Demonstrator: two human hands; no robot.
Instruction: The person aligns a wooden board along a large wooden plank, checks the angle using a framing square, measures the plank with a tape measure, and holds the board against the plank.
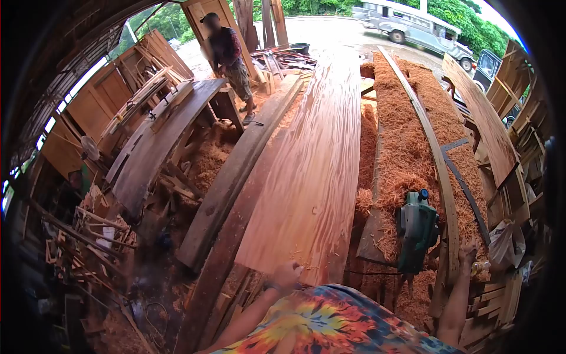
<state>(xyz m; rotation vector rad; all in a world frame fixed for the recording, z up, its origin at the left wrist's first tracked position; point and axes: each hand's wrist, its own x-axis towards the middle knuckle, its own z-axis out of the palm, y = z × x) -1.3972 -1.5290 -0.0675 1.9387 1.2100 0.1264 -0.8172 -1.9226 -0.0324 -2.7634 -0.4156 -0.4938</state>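
A wide reddish wooden board [312,171] runs away from me through the middle of the view. My left hand [286,276] is at its near end, fingers curled; whether it holds anything is too small to tell. On the right, my right hand [467,252] is closed beside the near end of a long narrow wood strip [433,141]; its grip is unclear. Between my hands a green power planer [417,230] rests among wood shavings [401,130]. A dark metal square [463,183] lies over the shavings right of the strip.
Thick planks [236,177] lie left of the board. Another person [227,53] stands at the back left near a dark bench [159,141]. Scrap wood [88,236] fills the lower left. A plastic bag [507,243] hangs at the right, and a jeepney [413,29] is outside.
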